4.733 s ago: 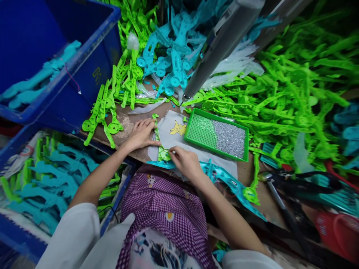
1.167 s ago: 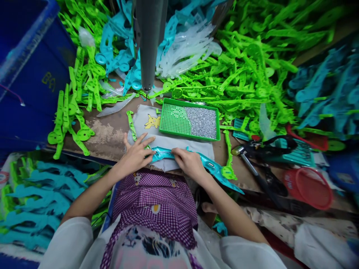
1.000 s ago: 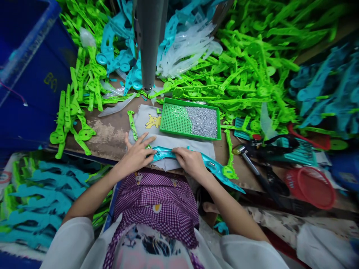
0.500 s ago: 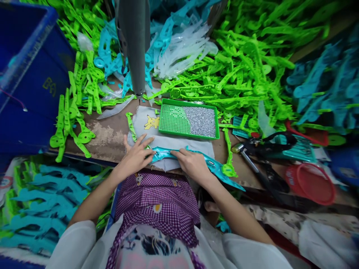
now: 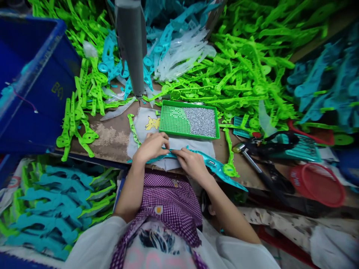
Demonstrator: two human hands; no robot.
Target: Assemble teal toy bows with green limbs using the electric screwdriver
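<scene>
A long glossy blue plastic part (image 5: pixel 217 167) lies lengthwise along the front edge of the bench, over a grey cloth (image 5: pixel 179 143). My left hand (image 5: pixel 153 147) is bent over its left half, thumb and fingers closed together on it. My right hand (image 5: pixel 192 163) grips the same part near its middle, fingertips almost meeting those of the left. Whatever small thing may be between the fingertips is hidden. Just behind my hands sits a green perforated tray (image 5: pixel 174 121), its right half covered with small silvery metal pieces (image 5: pixel 203 121).
A grey machine column (image 5: pixel 131 48) comes down behind the cloth. Heaps of green plastic parts (image 5: pixel 246 74) fill the back. At right lie a hammer (image 5: pixel 249 160) and a red basket (image 5: pixel 316 183). Blue bins (image 5: pixel 36 89) stand left, one below holding stacked blue parts (image 5: pixel 56 209).
My left hand has moved right along the blue part, its spread fingers now drawn together close to my right hand. The right hand stays almost where it was. The view has shifted slightly.
</scene>
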